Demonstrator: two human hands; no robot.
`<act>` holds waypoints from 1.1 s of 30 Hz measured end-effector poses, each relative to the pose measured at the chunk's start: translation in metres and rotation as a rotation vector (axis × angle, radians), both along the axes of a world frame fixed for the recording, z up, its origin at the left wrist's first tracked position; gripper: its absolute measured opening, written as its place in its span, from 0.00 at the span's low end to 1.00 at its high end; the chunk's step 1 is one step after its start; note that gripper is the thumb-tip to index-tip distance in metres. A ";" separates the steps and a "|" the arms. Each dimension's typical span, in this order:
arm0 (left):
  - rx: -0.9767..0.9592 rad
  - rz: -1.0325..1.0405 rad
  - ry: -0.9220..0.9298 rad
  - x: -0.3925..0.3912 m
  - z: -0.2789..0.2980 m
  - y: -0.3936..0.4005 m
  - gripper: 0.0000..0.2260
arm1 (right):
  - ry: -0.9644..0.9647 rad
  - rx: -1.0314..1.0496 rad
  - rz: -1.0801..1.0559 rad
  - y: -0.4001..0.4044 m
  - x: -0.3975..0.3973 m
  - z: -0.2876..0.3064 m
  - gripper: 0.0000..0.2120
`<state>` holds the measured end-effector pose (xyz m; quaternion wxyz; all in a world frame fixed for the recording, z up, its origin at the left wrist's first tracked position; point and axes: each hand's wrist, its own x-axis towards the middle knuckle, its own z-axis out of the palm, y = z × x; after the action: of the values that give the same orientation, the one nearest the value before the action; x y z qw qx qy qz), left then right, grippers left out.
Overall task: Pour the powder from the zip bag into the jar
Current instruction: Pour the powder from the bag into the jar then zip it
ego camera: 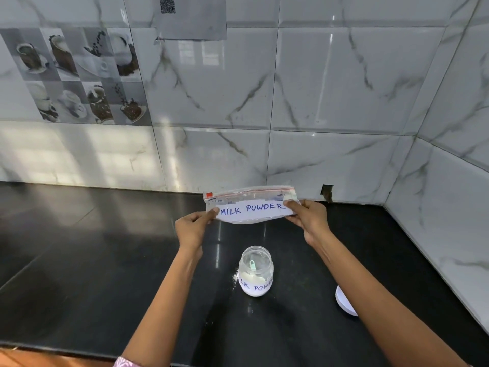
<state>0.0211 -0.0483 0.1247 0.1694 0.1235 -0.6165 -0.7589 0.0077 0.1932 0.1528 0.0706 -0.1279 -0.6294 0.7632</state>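
A clear zip bag with a white label reading MILK POWDER is held up above the black counter, its red zip strip along the top edge. My left hand pinches its left end and my right hand pinches its right end. Below the bag, nearer to me, stands an open clear jar with the same label. It holds some white powder and a small pale green scoop.
The jar's white lid lies on the black counter to the right, partly behind my right forearm. A little spilled powder lies left of the jar. Marble-tiled walls close the back and right sides.
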 end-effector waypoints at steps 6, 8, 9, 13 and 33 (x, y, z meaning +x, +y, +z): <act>0.170 -0.090 -0.122 0.018 -0.001 -0.005 0.10 | -0.042 0.001 0.125 0.008 0.022 -0.008 0.19; 0.078 -0.155 -0.184 0.026 -0.005 -0.007 0.11 | -0.038 0.028 0.172 0.011 0.031 -0.013 0.16; 0.032 -0.184 -0.199 0.031 -0.007 -0.008 0.11 | -0.029 0.038 0.188 0.012 0.035 -0.015 0.13; -0.026 -0.185 -0.201 0.057 -0.017 -0.008 0.09 | 0.006 0.143 0.208 0.012 0.061 -0.024 0.06; -0.394 0.237 -0.191 0.275 -0.094 -0.121 0.05 | 0.210 0.433 0.511 -0.134 0.225 -0.123 0.07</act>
<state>0.2959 -0.1694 0.0307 0.2187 0.2307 -0.7470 -0.5839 0.2323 0.0590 0.0295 -0.0328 0.1307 -0.7777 0.6140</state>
